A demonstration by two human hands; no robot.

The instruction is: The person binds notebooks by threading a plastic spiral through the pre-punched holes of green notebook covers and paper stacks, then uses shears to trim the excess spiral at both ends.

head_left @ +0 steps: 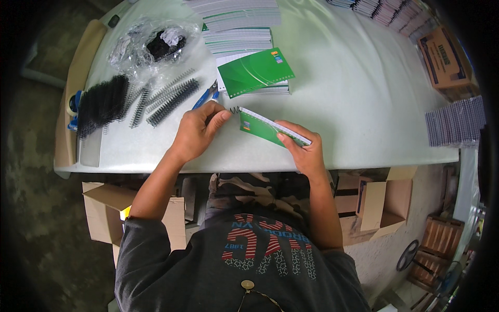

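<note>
My right hand (304,151) grips a small notebook (260,129) with a green cover, thumb on the front and fingers behind its upper edge. The notebook is tilted, and a row of punched holes runs along that upper edge. A short piece of black spiral binding coil (235,110) shows at the notebook's left corner. My left hand (200,130) is closed with its fingertips on the outer end of this coil. Just beyond the left hand lie blue-handled cutting pliers (207,96). How far the coil runs into the holes cannot be made out.
Behind the notebook stand stacked pads, the nearest topped by a green cover (255,72). Loose coils (172,102), a coil bundle (104,104) and a crumpled plastic bag (150,47) lie left. Notebook stacks (453,122) and a cardboard box (444,62) sit right. Open boxes (106,208) flank me below.
</note>
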